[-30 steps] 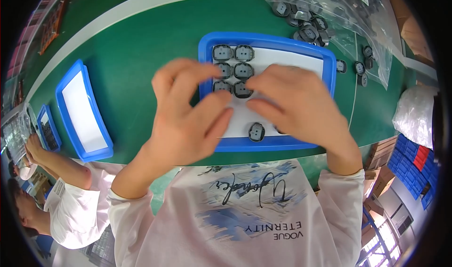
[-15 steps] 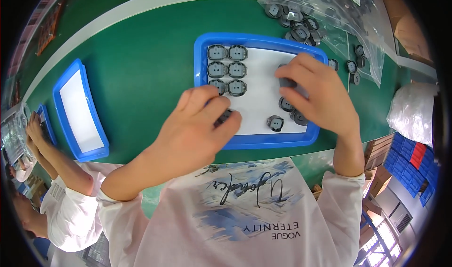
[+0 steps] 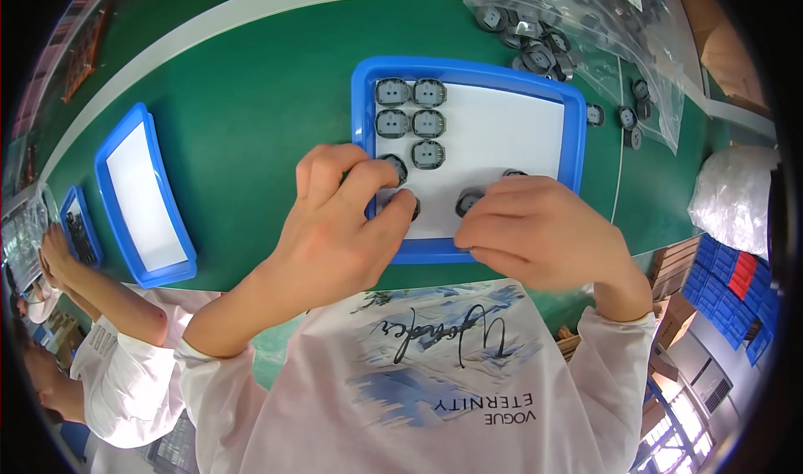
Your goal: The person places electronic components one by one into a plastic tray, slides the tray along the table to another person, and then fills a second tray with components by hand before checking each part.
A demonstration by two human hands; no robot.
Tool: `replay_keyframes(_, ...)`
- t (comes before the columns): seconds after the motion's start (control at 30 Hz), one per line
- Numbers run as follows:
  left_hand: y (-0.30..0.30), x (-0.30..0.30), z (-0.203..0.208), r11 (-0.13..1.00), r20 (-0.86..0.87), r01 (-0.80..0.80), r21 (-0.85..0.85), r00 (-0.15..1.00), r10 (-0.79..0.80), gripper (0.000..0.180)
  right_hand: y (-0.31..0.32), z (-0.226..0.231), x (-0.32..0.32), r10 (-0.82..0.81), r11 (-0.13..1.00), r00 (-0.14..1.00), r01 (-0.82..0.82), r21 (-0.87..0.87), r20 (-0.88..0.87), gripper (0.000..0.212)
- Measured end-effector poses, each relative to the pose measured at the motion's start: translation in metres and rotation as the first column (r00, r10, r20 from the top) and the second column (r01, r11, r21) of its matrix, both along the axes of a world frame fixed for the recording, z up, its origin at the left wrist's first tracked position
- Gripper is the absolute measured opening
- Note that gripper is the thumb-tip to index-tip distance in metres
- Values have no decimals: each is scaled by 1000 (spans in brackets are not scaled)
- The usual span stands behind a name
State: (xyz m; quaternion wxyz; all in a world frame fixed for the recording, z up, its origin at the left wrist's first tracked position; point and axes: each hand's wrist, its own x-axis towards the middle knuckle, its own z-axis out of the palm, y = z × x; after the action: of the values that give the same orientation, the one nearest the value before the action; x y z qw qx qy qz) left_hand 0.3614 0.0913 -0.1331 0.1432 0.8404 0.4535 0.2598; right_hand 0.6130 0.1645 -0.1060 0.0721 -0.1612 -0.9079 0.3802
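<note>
A blue tray [image 3: 468, 66], lined with a white sheet [image 3: 502, 122], is set on the green table [image 3: 251, 97]. Five grey round parts [image 3: 428, 123] are seen laid out at its upper left, in two rows of two with one below the right column. A dark part [image 3: 396, 169] is touched by the left hand [image 3: 339, 215] below the left column; another part [image 3: 414, 209] is partly covered by its thumb. The left fingers are curved, with index and thumb apart; whether either part is pinched cannot be told. The fingers of the right hand [image 3: 544, 227] are bunched together, a tilted part [image 3: 468, 200] showing at their tips; a firm pinch cannot be confirmed.

Handling, as judged: parts are best gripped by the rim, faces left untouched, and lowered flat; neighbours should not be nudged, and each part should be squared to its column before release.

Orientation: the five laid parts are seen face up, slotted face toward the camera. Their outline is nearly round, slightly wider left to right, so the long axis is judged weakly crosswise. The right-hand part is tipped, its longer outline slanting from lower left to upper right; its facing is obscured by blur.
</note>
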Motion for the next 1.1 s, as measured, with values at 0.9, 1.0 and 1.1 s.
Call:
replay_keyframes(0.9, 26, -10, 2, 994, 8, -98, 49, 995, 98, 21, 29, -13, 10, -391, 895, 918, 366, 256, 56, 27)
replay_keyframes(1.0, 19, -11, 19, 997, 18, 55, -55, 998, -54, 25, 24, -9, 8, -351, 901, 936, 334, 276, 15, 23)
replay_keyframes(1.1, 16, -8, 15, 991, -6, 106, -86, 994, -107, 29, 7, 2, -6, -241, 916, 965, 260, 307, -100, 18)
